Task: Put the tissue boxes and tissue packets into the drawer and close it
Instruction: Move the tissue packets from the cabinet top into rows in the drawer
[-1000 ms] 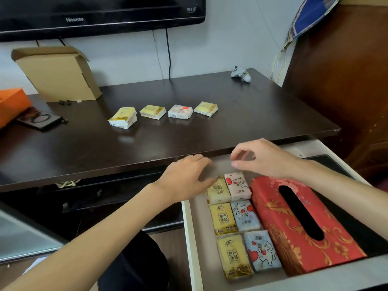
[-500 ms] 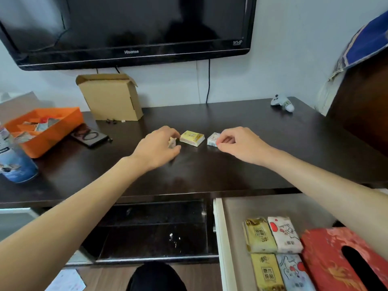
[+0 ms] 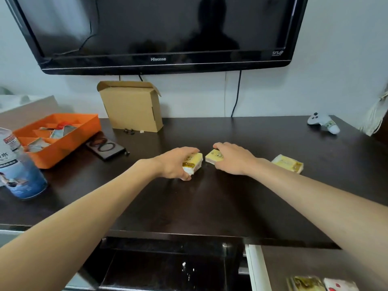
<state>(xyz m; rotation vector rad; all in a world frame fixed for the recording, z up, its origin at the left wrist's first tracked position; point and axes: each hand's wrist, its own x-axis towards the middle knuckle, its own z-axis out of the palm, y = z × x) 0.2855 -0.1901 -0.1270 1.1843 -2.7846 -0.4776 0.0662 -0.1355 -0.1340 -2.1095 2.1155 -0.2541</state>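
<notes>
Three yellow tissue packets lie on the dark tabletop [image 3: 210, 206]. My left hand [image 3: 174, 162] grips the left yellow packet [image 3: 194, 161], thumb under its near edge and fingers over the top. My right hand [image 3: 235, 160] is closed over the middle yellow packet [image 3: 214, 156], covering its right half. The third yellow packet [image 3: 288, 163] lies free just right of my right wrist. The white drawer [image 3: 255, 267] stands open at the bottom right, with a gold packet [image 3: 305, 283] and a white-and-red packet [image 3: 339, 286] inside. What lies under my right palm is hidden.
An orange tray [image 3: 88, 127] and a blue-labelled bottle [image 3: 19, 171] stand at the left. A black phone-like case [image 3: 107, 148] and a cardboard box [image 3: 132, 106] are behind my left hand. A white controller [image 3: 323, 122] lies far right. A television [image 3: 163, 32] hangs above.
My view has tilted up from the drawer to the tabletop. Both hands left the drawer, reached the row of packets and closed on two yellow ones. The white-and-red packet on the table is hidden.
</notes>
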